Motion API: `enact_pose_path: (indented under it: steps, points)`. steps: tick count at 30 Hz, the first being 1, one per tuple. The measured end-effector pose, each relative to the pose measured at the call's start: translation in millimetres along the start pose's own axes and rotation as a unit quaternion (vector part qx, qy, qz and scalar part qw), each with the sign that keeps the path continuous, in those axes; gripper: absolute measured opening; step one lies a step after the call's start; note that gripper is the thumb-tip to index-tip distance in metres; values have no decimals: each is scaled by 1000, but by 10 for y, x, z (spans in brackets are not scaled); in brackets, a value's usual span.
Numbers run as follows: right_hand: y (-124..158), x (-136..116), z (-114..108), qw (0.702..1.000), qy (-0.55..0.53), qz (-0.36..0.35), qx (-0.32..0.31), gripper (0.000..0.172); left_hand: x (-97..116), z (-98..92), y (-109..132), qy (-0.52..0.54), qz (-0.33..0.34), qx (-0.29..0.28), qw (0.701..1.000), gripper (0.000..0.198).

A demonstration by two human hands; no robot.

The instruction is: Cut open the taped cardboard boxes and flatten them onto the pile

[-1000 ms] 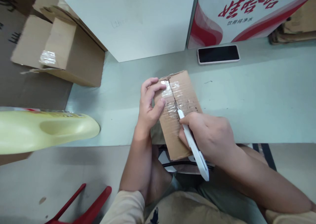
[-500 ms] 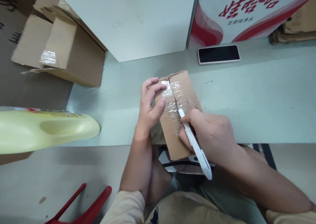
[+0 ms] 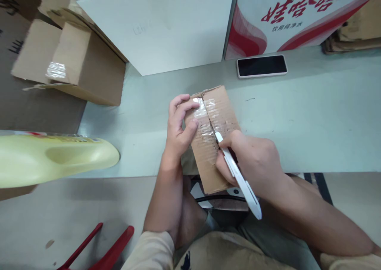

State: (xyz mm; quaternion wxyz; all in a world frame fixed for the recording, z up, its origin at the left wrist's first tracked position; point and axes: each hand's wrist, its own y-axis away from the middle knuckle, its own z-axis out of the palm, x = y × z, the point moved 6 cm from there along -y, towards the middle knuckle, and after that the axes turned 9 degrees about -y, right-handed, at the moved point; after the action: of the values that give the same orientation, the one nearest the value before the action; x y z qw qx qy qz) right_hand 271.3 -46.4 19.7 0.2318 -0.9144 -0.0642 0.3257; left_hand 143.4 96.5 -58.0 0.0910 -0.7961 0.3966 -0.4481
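Observation:
A small brown cardboard box [image 3: 222, 111] lies on the pale green table [image 3: 312, 115], its near end hanging over the table's front edge. Clear tape runs along its top seam. My left hand [image 3: 178, 131] grips the box's left side, fingers curled over the top. My right hand [image 3: 253, 163] is closed round a white box cutter [image 3: 238, 175], held like a pen. Its tip rests on the taped seam near the middle of the box.
A black phone [image 3: 262, 65] lies behind the box. Further back stand a plain white carton [image 3: 154, 24] and a red-and-white printed carton [image 3: 297, 12]. An open cardboard box [image 3: 71, 64] sits at the left, a pale yellow plastic object [image 3: 53, 159] below it. Red chair legs [image 3: 101, 250] show under the table.
The cutter's rear end has swung slightly right and down while its tip stays on the seam. My left hand and the box have not moved.

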Motion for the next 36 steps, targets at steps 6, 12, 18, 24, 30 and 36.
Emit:
enact_pose_path:
  steps: [6,12,18,24,30,36]
  points:
    - [6,-19,-36,999,28,-4,36,15,5,1,-4,-5,-3,-2,1000,42]
    - [12,-14,-25,999,36,-4,36,15,19,4,-5,9,2,10,1000,40]
    - [36,-18,-47,998,11,-24,50,12,7,-3,-7,-7,-2,-2,1000,42]
    - [26,-22,-53,998,15,-28,49,13,-3,4,-3,-1,5,8,1000,41]
    - [52,-24,-64,998,-9,-38,54,19,4,18,-6,21,14,19,1000,39]
    - [43,-15,-64,998,-8,-26,54,17,-1,12,-5,5,9,14,1000,40]
